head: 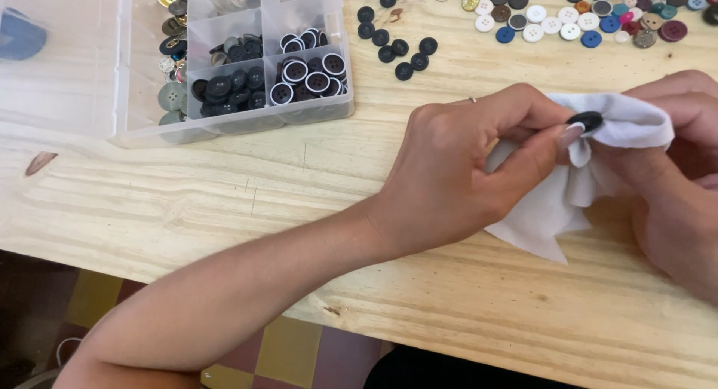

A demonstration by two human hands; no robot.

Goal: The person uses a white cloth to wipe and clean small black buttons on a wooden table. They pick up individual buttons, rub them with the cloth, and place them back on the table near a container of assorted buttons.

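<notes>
The left hand pinches a black button between thumb and fingertips, pressed against a white cloth over the wooden table. The right hand (partly cut off by the frame edge) grips the cloth from behind; its fingers are mostly hidden. Most of the button is covered. A clear sorting box sits well apart, loose buttons beyond.
</notes>
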